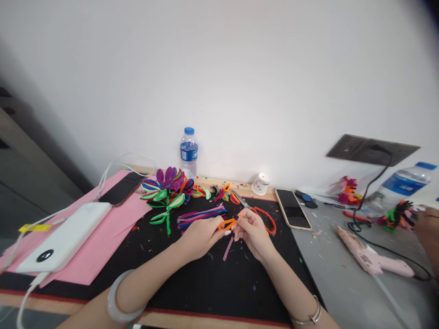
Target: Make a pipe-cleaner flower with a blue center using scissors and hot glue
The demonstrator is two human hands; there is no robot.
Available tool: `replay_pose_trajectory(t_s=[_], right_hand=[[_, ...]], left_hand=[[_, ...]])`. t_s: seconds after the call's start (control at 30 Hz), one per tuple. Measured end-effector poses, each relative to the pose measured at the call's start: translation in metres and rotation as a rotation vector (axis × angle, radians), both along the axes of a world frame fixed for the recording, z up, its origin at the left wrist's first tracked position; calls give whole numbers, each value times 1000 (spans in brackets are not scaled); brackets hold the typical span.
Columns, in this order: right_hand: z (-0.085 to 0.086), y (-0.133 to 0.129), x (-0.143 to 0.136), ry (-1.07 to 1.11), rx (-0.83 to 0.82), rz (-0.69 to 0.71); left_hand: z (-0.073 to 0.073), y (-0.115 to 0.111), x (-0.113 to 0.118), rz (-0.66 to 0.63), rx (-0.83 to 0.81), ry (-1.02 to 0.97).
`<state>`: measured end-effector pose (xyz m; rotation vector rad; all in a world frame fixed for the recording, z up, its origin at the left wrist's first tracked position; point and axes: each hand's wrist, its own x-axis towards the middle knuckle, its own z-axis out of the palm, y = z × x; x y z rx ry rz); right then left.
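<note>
My left hand [203, 235] pinches an orange pipe-cleaner loop [224, 225] from the left, over the black mat [212, 288]. From the other side my right hand [253, 234] has its thumb and fingers closed on the same piece, near a small dark bit at its end. Below them a pink-purple strip [227, 250] slants down; whether it is held I cannot tell. Behind my left hand lies a bundle of purple, blue and pink pipe cleaners [200, 216]. Scissors with orange handles [269, 223] lie beyond my right hand, partly hidden by it.
Pipe-cleaner flowers [167, 198] and small leaf loops [219, 193] lie along the back. A water bottle [189, 153], paper cup [260, 184] and phone [292, 209] stand or lie near the wall. Left: a power bank [66, 235] on pink paper. Right: a glue gun [373, 258] and another person's hand [428, 233].
</note>
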<state>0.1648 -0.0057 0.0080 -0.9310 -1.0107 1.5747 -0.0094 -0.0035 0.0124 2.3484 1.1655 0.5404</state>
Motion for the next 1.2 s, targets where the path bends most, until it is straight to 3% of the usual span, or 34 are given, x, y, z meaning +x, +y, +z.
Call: replay_pose_trajectory(t_s=[0.77,0.87,1.03,1.2], right_hand=[[-4,2,1,-148,100,-10],[-3,2,2,-190,103,10],[-6,2,-1,-248,95,133],[-9,2,-1,-377,149,196]], left_hand=[[2,4,-3,28,65,-20],[-2,4,-2,62,10,-199],[-9,7,4,160,-333,-678],[-12,10,9,164,-526,-854]])
